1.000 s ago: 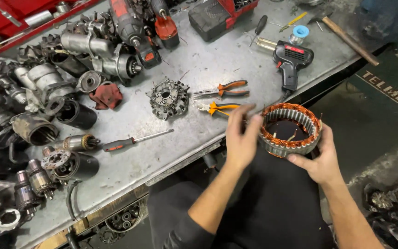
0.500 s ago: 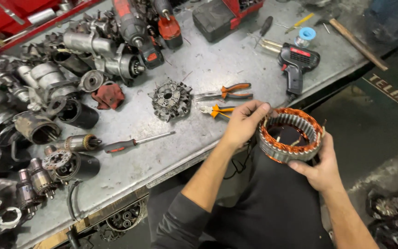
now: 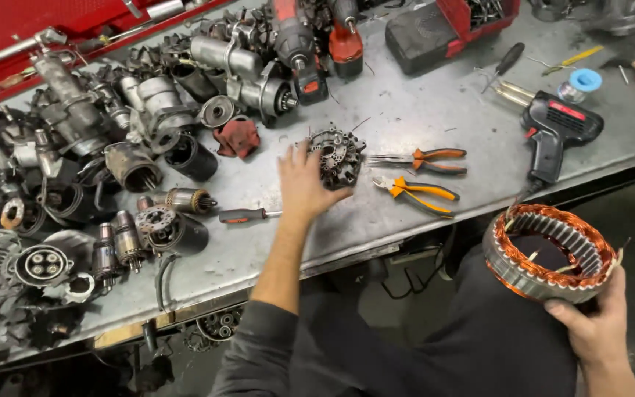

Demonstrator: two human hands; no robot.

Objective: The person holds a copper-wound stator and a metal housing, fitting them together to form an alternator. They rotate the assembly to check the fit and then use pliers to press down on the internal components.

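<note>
The left hand (image 3: 304, 181) lies flat on the metal table (image 3: 406, 117) with fingers spread, touching a round gray metal part (image 3: 338, 156). The right hand (image 3: 598, 329) grips a metal ring wound with copper wire (image 3: 549, 251), held off the table's edge. Two orange pliers (image 3: 420, 176) lie just beside the gray part.

On the workbench (image 3: 406, 117) we have the rectifier plate (image 3: 337, 156) under our left hand (image 3: 303, 184), pliers (image 3: 420, 158) just right of it, a screwdriver (image 3: 248, 215) left, motor parts (image 3: 112, 169) heaped farther left. Off the bench's front edge, our right hand (image 3: 597, 331) holds the stator ring (image 3: 549, 252).
</note>
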